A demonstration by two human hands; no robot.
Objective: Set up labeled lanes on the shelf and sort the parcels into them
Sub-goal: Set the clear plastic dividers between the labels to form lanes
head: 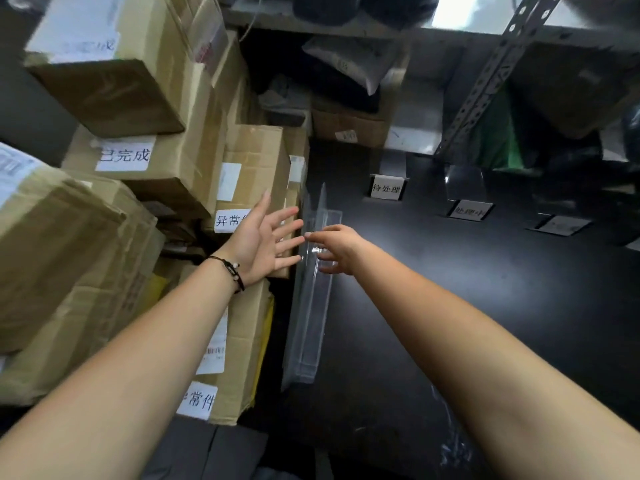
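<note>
I see the left hand (263, 242) spread flat and wide open, its palm pressed against the side of a brown cardboard box (254, 168); it holds nothing. A thin dark cord bracelet (231, 270) goes around this wrist. The right hand (337, 249) has its fingers loosely curled at a clear plastic divider (311, 306); I cannot tell whether they really pinch it or only touch it. The divider is long, narrow and transparent, with a flat base and an upright wall, and it stands on the smooth black shelf (467, 323) just beside the boxes, running from near to far.

On the left, rough cardboard parcels are stacked. Three of them carry white paper labels with printed characters: one (125, 154) high on the left, one (230, 220) behind the left hand, one (198, 400) near the bottom.

Far on the right I count three small label holders standing well apart: the first (387, 188), the second (470, 211), the third (564, 225), which is too blurred to read. A perforated grey metal post (491, 74) stands behind them.
</note>
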